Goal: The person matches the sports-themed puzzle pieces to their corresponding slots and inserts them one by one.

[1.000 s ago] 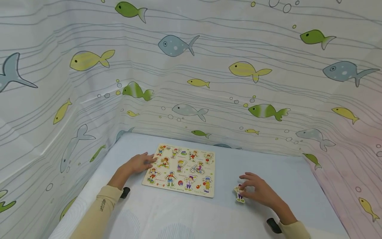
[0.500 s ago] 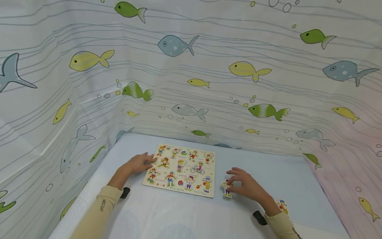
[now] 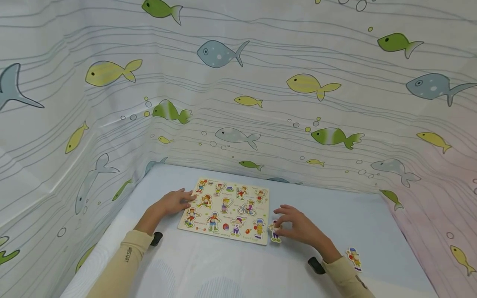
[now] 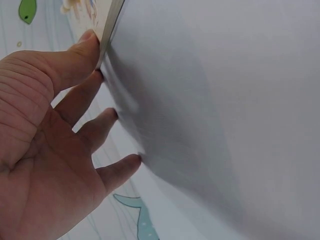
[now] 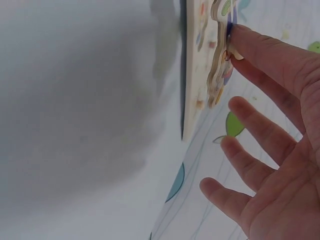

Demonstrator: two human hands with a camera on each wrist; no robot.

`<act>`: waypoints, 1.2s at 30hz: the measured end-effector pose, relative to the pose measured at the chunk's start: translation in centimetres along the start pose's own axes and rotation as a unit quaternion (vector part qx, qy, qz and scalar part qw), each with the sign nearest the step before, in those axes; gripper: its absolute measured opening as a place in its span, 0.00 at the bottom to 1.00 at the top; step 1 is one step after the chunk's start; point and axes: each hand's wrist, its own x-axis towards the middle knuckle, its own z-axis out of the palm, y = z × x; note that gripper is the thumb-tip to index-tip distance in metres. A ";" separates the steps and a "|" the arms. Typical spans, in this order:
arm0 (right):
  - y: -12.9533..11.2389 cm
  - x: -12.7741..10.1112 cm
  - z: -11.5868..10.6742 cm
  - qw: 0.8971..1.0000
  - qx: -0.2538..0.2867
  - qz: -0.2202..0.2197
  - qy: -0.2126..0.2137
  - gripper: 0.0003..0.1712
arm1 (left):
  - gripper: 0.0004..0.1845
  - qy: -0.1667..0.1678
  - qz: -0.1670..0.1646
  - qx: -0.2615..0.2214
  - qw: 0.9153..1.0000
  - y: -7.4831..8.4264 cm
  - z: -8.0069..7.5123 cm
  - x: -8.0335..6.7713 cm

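Head view: right hand (image 3: 299, 227) is pinching a small figure piece (image 3: 275, 231) just beside the puzzle board (image 3: 227, 211), probably by its peg; left hand (image 3: 173, 203), fingers flat, is steadying the board's edge. Lowering the piece level should seat it cleanly.

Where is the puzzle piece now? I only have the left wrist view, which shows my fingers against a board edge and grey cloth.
Observer: The right hand holds the figure piece at the right edge of the puzzle board.
Operator: Is it held by a peg?
Observer: The right wrist view shows a fingertip on a small peg on the piece.
Operator: Any other loose pieces?
Observer: Yes, a second figure piece lies on the blue cloth, beside the right sleeve.
Operator: And my left hand?
Observer: The left hand rests flat on the board's left edge.
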 end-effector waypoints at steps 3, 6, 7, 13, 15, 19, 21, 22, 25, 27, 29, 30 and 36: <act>-0.4 0.7 0.1 1.000 0.000 -0.009 0.000 0.05 | 0.22 0.002 0.005 -0.008 1.000 0.0 -0.1 -0.1; -0.8 1.4 0.4 1.000 0.002 -0.017 -0.004 0.05 | 0.22 0.004 0.013 -0.012 1.000 0.1 -0.3 -0.3; -1.0 1.7 0.5 1.000 0.004 -0.019 -0.006 0.05 | 0.22 0.005 0.017 -0.014 1.000 0.1 -0.3 -0.3; -1.9 3.0 1.4 0.999 0.016 -0.035 -0.014 0.05 | 0.22 0.006 0.009 -0.020 1.000 0.1 0.0 -0.1; -2.2 3.4 1.7 0.999 0.020 -0.041 -0.017 0.05 | 0.22 0.004 -0.001 -0.017 1.000 0.0 0.1 0.1; -2.8 4.0 2.3 0.998 0.022 -0.050 -0.026 0.05 | 0.22 0.000 -0.007 0.000 1.000 -0.1 0.2 0.2; -3.2 4.4 2.5 0.998 0.023 -0.058 -0.026 0.05 | 0.22 0.000 -0.006 0.004 1.000 0.0 0.1 0.1; -3.3 4.6 2.6 0.997 0.024 -0.062 -0.025 0.04 | 0.22 0.000 -0.008 0.004 1.000 0.0 0.1 0.1; -3.8 5.3 2.9 0.996 0.021 -0.083 -0.021 0.04 | 0.22 0.000 -0.012 0.004 1.000 0.1 0.1 0.0; -4.0 5.7 3.1 0.995 0.020 -0.096 -0.020 0.03 | 0.22 -0.001 -0.016 0.002 1.000 0.1 0.0 0.0; -4.2 6.2 3.4 0.994 0.019 -0.101 -0.019 0.03 | 0.22 -0.001 -0.015 0.003 1.000 0.2 0.0 -0.1; -4.3 6.4 3.6 0.994 0.018 -0.102 -0.019 0.03 | 0.22 -0.002 -0.016 -0.001 1.000 0.2 0.0 -0.1; -4.8 7.3 4.6 0.996 0.017 -0.081 -0.013 0.03 | 0.23 -0.004 -0.018 -0.006 1.000 0.3 0.0 -0.2</act>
